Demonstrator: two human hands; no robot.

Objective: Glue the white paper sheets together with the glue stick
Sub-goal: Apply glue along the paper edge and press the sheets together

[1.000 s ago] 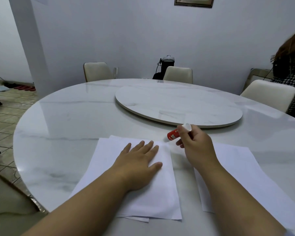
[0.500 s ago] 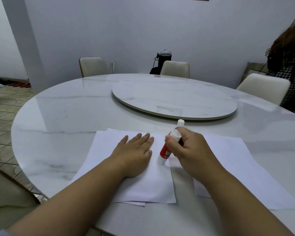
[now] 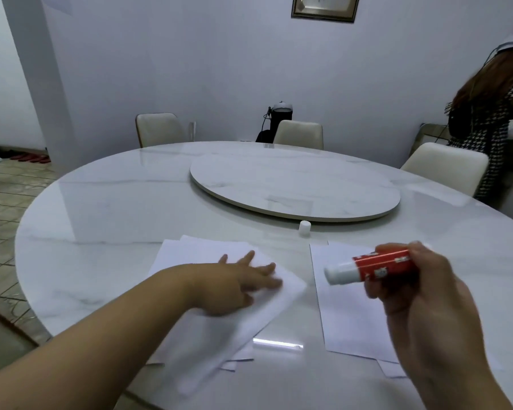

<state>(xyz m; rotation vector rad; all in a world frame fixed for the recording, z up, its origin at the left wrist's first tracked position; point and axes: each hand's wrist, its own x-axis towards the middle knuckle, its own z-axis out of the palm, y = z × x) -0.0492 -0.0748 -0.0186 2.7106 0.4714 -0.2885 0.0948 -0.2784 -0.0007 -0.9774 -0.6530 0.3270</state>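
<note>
Right hand: the right hand [image 3: 420, 294] is nearest, raised above the near right part of the table [image 3: 107, 208], fingers curled round the red barrel of the glue stick [image 3: 370, 266].
Glue stick: uncapped, lying almost level in the grip, white end pointing left toward the gap between the two lots of paper, clear of any sheet.
Right sheets: the right sheets [image 3: 346, 309] lie flat below that hand near the near edge, a lower corner of another sheet peeping out beneath.
Left hand: the left hand [image 3: 234, 287] has its fingers spread flat on the top sheet; it is blurred, so how hard it presses I cannot tell.
Left sheets: the left sheets [image 3: 219, 329] sit at the near left of centre, the top one skewed on those under it.
Cap: the white cap [image 3: 304, 227] stands upright beyond the papers, just before the turntable [image 3: 293, 184] at the table's middle.
Step in hand: probably bringing a sheet across for joining.
Doing it well: keep the sheet pinned flat, tip the stick down, stroke along one edge, then lay the edges square and smooth outward.
Risk: a skewed sheet bonds crooked.
</note>
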